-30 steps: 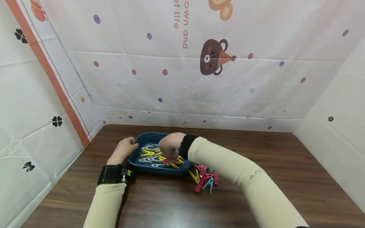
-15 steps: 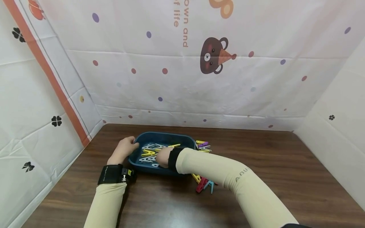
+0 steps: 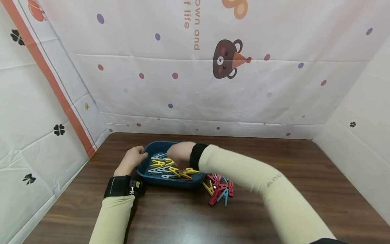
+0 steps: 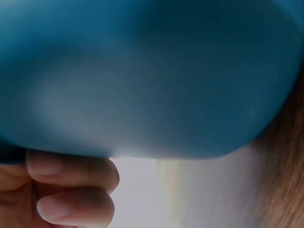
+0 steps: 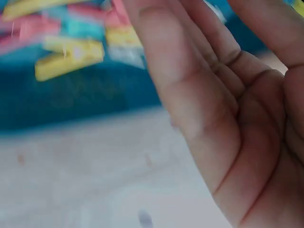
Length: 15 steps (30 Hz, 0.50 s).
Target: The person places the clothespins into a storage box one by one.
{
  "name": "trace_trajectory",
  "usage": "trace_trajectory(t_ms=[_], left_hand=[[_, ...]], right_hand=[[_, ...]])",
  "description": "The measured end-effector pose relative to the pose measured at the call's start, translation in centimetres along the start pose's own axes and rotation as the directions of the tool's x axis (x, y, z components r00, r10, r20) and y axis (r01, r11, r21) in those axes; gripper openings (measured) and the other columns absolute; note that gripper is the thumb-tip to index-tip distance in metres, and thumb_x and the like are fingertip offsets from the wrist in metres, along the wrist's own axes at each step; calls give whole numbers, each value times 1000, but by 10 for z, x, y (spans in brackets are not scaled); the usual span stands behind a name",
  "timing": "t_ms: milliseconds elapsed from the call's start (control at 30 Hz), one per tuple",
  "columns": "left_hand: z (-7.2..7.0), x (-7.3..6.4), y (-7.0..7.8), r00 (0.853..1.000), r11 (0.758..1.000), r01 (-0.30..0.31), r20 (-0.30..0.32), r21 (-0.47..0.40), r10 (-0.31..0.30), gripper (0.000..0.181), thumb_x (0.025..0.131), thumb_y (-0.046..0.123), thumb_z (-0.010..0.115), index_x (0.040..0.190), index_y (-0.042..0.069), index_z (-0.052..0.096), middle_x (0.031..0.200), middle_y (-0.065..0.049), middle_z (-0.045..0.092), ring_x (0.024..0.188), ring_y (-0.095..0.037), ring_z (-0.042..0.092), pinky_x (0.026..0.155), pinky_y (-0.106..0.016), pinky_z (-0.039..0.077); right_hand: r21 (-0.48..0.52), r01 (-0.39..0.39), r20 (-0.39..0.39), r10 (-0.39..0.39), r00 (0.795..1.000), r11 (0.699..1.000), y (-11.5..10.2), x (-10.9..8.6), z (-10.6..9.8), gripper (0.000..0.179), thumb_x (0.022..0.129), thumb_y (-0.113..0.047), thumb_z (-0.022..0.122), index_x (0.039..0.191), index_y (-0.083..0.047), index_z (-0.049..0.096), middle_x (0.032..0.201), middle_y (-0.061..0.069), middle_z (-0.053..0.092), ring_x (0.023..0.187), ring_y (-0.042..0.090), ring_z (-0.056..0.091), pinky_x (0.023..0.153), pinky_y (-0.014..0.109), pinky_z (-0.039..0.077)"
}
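Note:
A blue plastic basin (image 3: 158, 146) sits on the table with several yellow and pale clothespins (image 3: 157, 163) inside. My left hand (image 3: 132, 159) grips its left rim. In the left wrist view, curled fingers (image 4: 71, 171) show beside the basin's smooth wall (image 4: 166, 95). My right hand (image 3: 182, 152) is bent down over the right half of the basin, among the clothespins. The right wrist view has its fingers (image 5: 164, 52) reaching toward the top edge, where their tips are cut off. Yellow, pink and blue clothespins (image 5: 69, 59) appear beside them, blurred.
A loose pile of red, blue and yellow clothespins (image 3: 217, 191) lies on the brown wooden table (image 3: 170, 217) by the basin's front right corner. My right sleeve (image 3: 243, 169) passes over the table near it. A white printed cloth (image 3: 182, 95) hangs behind.
My right hand dipped toward the near side of the basin half a second ago, then rose back over its right half. My left hand has stayed on the rim.

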<state>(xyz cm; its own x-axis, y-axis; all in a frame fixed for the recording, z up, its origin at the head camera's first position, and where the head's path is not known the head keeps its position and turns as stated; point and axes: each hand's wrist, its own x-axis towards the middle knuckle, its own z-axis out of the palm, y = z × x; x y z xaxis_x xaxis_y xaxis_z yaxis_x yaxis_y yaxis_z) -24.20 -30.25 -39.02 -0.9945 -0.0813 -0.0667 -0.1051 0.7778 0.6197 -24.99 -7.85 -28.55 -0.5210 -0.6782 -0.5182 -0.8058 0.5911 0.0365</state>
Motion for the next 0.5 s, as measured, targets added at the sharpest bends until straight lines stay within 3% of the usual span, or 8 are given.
trace_trajectory(t_ms=[67,200,367,500], left_hand=[[-1,-1,1,1000,1000,-2,-2,1,2,28,101,14,53,77,10,38,70,-3,36,66,-19,41,64,-31,34],[-2,-2,1,1000,1000,-7,-5,8,7,28,100,13,53,77,9,38,70,-3,36,66,-19,41,64,-31,34],[-1,-1,2,1000,1000,0,-8,10,0,27,99,13,53,76,9,39,70,-3,37,67,-19,42,64,-31,35],[0,-1,1,1000,1000,-5,-7,14,5,27,99,13,53,76,9,39,70,-3,37,67,-19,42,64,-31,34]], right_hand=[[59,8,-40,-6,999,998,11,-17,-10,17,90,-18,79,77,-11,71,82,8,72,56,10,53,57,23,44],[126,89,-187,-65,980,988,35,-59,-10,21,92,-19,77,75,-13,66,77,4,67,61,9,52,61,22,42],[157,161,-367,-93,926,974,69,-102,31,6,94,-15,74,93,-10,70,82,-2,65,70,6,51,65,21,44],[193,161,-457,-57,888,968,96,-118,75,7,93,-9,72,100,-9,72,87,0,71,74,4,57,69,23,50]])
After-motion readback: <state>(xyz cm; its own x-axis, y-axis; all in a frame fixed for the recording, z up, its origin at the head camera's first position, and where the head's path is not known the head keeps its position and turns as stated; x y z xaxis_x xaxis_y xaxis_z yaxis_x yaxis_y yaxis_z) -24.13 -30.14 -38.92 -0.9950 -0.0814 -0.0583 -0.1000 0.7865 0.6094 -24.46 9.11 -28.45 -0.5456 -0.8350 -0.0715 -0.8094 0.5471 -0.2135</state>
